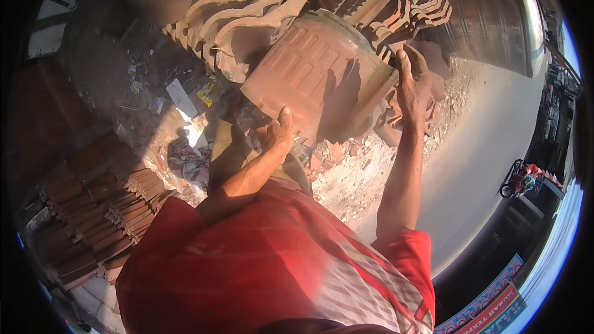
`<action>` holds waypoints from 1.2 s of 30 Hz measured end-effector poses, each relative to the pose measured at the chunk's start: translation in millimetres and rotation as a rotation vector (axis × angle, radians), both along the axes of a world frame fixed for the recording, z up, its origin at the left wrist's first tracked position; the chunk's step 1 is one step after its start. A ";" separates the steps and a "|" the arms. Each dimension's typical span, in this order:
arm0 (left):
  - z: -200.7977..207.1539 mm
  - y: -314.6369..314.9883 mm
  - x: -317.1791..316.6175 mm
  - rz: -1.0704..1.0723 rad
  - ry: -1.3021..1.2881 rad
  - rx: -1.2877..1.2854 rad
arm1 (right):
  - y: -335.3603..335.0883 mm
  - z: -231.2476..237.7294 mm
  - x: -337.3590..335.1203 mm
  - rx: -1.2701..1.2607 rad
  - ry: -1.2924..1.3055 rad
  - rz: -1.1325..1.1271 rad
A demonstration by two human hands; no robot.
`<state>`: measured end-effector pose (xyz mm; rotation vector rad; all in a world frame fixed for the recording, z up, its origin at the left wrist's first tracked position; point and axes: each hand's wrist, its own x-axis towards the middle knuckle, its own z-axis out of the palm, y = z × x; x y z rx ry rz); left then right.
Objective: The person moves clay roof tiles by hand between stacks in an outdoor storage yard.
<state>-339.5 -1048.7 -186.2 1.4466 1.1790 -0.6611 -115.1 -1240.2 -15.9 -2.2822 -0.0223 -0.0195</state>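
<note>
A broad reddish clay roof tile (pixel 296 74), with rows of raised rectangular marks and a curved edge, is held tilted in front of me. My left hand (pixel 278 135) grips its near lower edge with the thumb up on the face; the other fingers are hidden underneath. At its right end my right hand (pixel 413 83) is closed round the edge, thumb pointing up. A dark hand-shaped shadow falls across the tile's right half. Just behind it stand stacked wavy roof tiles (pixel 272 9), whose edges show in rows.
More tiles (pixel 408 0) are piled at the far side, beside a large shiny metal drum-like thing (pixel 489 18). Lower left lie stacks of brown tiles (pixel 105 210). Broken tile shards (pixel 337 154) and litter cover the ground. A road (pixel 489 130) with a motorcycle (pixel 513 179) runs along the right.
</note>
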 end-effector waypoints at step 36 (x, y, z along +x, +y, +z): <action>-180.1 532.9 -457.2 -0.391 -0.478 1.074 | 355.8 -210.8 -272.2 -0.033 0.705 0.299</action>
